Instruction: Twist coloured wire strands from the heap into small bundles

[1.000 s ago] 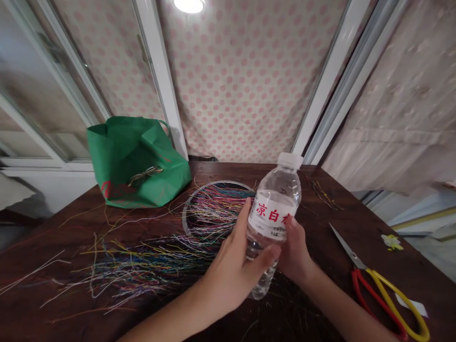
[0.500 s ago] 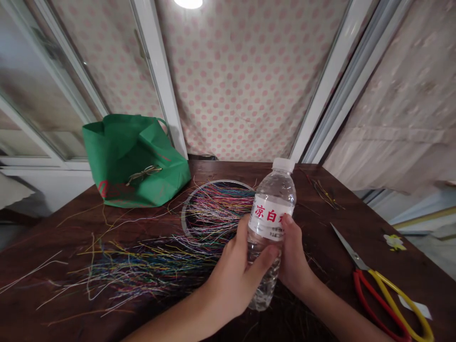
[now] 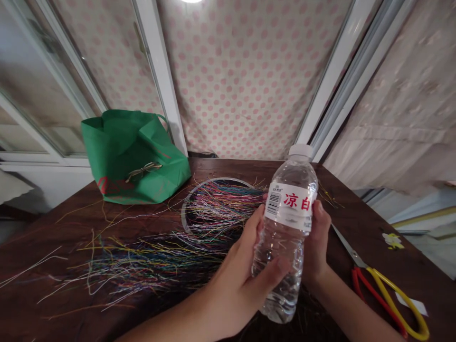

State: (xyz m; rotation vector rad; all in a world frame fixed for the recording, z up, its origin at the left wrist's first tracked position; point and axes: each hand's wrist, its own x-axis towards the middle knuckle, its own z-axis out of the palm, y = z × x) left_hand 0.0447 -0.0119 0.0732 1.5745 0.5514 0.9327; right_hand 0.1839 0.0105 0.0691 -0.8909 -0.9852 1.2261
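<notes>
A clear plastic water bottle [image 3: 281, 251] with a white cap and a white label in red characters is held up above the table, tilted slightly to the right. My left hand [image 3: 249, 270] wraps round its lower left side, the thumb lying across the front. On the other side my right hand [image 3: 317, 242] grips it near the label, most of its fingers hidden behind the bottle. Behind and left of the hands lie many thin coloured wires [image 3: 149, 263], with more wires [image 3: 221, 202] spread over a grey-rimmed round opening or plate.
A green fabric bag [image 3: 131, 161] with a small tied bundle of wire on it stands at the back left. Scissors [image 3: 377, 280] with red and yellow handles lie at the right. Near them are a yellow-white flower-like piece [image 3: 393, 241] and a white scrap [image 3: 413, 304].
The bottle has moved right and slightly up with both hands. It has turned, so the barcode now shows on the label. The right thumb has shifted off the label's front to its edge.
</notes>
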